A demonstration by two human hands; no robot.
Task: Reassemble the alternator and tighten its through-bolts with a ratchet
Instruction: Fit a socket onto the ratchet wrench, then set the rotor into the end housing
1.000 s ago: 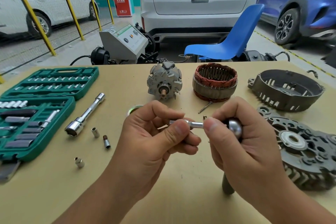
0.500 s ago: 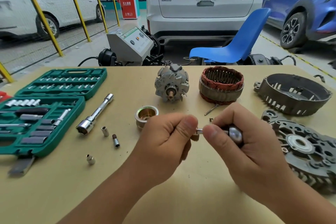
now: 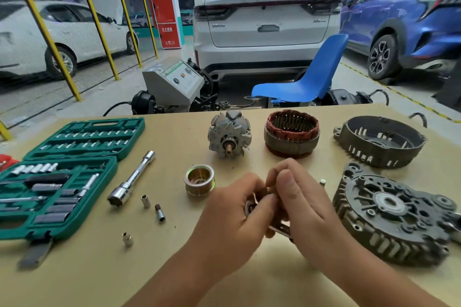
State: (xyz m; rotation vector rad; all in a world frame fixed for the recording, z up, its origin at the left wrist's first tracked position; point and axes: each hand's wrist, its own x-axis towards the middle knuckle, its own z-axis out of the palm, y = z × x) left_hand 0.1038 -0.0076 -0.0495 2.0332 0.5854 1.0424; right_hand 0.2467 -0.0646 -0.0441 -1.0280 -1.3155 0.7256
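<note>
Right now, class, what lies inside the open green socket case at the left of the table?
The green socket case holds rows of small sockets in its lid half, and larger sockets, bars and an extension in its near half. Sizes cannot be read, and anything under the moulded tray is hidden.

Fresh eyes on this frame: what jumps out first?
Both hands, left hand and right hand, meet low at centre, gripping a small ratchet over the table. Behind them the alternator lies in pieces: rotor, copper-wound stator, and two dark housings on the right. An open green socket case fills the left.
</note>
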